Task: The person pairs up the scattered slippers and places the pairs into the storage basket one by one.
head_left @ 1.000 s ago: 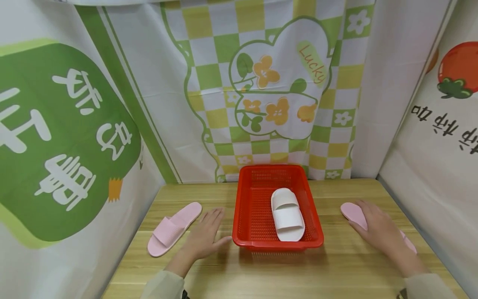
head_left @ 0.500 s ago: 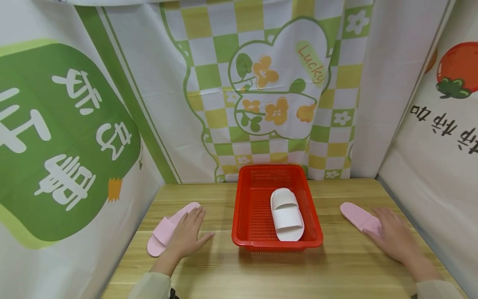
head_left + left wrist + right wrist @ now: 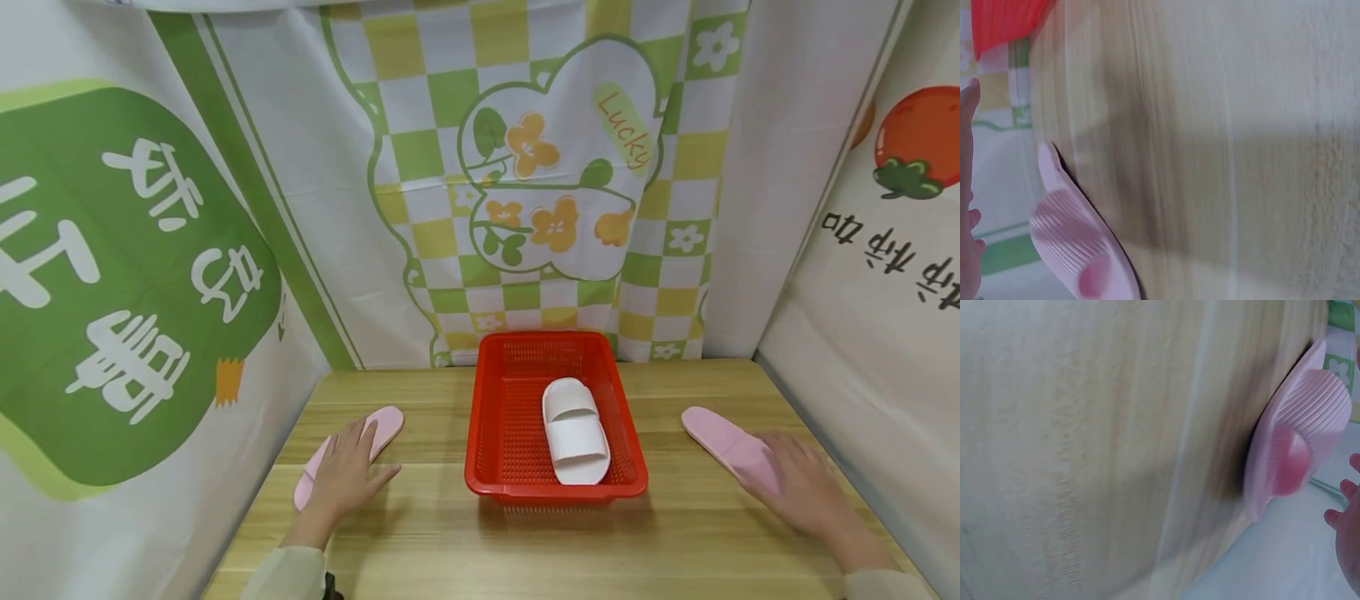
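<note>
On the left of the table lies a pink slipper (image 3: 387, 426) with a wide ribbed strap. My left hand (image 3: 342, 472) hangs over it, fingers spread, hiding much of it from the head camera. A gap shows between hand and slipper (image 3: 1075, 234) in the left wrist view. Its mate, another pink slipper (image 3: 722, 442), lies at the right. Above its strap end hovers my right hand (image 3: 804, 492), fingers extended; the right wrist view has this slipper (image 3: 1319, 403) on the table, apart from the fingertips (image 3: 1349, 487). White slide footwear (image 3: 577, 433), two straps showing, lies in the red basket (image 3: 476, 433).
The basket stands mid-table, near the back edge of the wood-grain table (image 3: 540, 558). Printed cloth (image 3: 390, 317) hangs behind it. More cloth encloses the left and right sides.
My left hand has moved left from beside the basket to over the left slipper. My right hand has drawn back toward the lower right, uncovering the right slipper's front. The basket and footwear stayed put.
</note>
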The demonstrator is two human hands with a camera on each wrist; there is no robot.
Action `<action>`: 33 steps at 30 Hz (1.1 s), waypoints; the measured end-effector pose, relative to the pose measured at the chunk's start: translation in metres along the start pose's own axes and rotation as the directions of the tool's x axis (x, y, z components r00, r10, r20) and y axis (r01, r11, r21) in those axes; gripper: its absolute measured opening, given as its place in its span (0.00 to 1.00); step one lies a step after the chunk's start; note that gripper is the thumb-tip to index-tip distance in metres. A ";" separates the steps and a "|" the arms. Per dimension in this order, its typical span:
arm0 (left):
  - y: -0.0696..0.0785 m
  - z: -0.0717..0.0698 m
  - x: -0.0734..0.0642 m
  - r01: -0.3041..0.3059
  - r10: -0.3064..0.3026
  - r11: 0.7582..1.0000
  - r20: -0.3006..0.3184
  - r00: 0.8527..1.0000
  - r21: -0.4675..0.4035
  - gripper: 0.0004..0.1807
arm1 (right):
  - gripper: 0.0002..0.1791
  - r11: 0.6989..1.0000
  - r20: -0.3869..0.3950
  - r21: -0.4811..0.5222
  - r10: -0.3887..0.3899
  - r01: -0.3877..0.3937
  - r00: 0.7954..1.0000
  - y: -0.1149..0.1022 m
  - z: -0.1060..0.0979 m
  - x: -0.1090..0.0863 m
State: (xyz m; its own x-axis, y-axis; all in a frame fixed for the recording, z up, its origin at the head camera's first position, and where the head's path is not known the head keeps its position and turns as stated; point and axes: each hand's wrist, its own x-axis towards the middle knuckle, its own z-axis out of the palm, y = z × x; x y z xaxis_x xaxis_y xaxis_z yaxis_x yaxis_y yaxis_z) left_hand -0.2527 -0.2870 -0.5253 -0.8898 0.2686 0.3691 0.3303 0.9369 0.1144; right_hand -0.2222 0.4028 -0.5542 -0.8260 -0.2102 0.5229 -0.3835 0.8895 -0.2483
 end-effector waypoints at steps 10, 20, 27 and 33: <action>-0.025 0.012 -0.009 0.129 -0.129 0.990 -0.003 0.992 -0.050 0.47 | 0.43 1.000 0.038 -0.006 0.010 -0.009 0.999 0.006 0.000 -0.014; -0.034 0.013 -0.014 0.192 -0.192 0.981 0.003 0.981 -0.005 0.47 | 0.48 0.995 0.122 0.015 0.093 -0.095 0.988 0.006 0.001 -0.025; -0.045 0.022 -0.020 0.213 -0.214 0.977 -0.016 0.977 -0.031 0.48 | 0.49 0.997 0.097 0.039 0.068 -0.072 0.993 0.007 0.006 -0.027; -0.052 0.026 -0.026 0.239 -0.240 0.970 -0.013 0.971 -0.039 0.50 | 0.51 0.999 0.071 0.027 0.042 -0.044 0.997 0.010 0.008 -0.029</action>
State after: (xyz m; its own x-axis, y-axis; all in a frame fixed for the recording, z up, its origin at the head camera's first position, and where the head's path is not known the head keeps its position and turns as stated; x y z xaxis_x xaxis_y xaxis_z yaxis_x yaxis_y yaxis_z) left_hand -0.2546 -0.3372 -0.5649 -0.9389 0.0331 0.3426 0.1199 0.9645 0.2352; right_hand -0.2059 0.4140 -0.5785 -0.8686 -0.2011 0.4529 -0.3580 0.8865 -0.2931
